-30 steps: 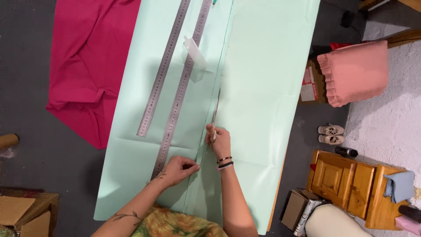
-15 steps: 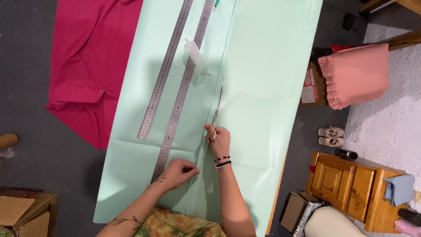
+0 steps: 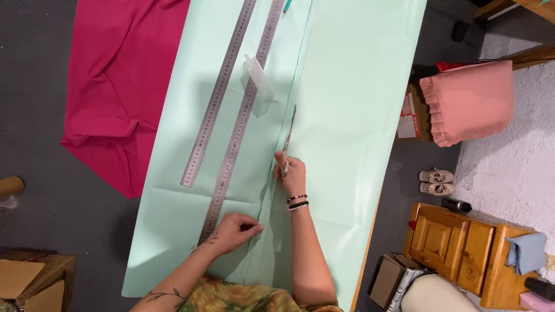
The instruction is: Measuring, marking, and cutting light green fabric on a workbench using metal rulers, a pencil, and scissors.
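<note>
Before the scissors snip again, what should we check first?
1. Right hand grips the scissors: ok.
2. Blades lie along the cut line in the mint green fabric: ok.
3. Left hand presses the fabric flat, behind the blades: ok.
4. Long metal rulers lie left of the cut line, not across it: ok.
5. Small clear plastic piece sits clear of the blades: ok.
6. Blades open or closed: cannot tell.
</note>
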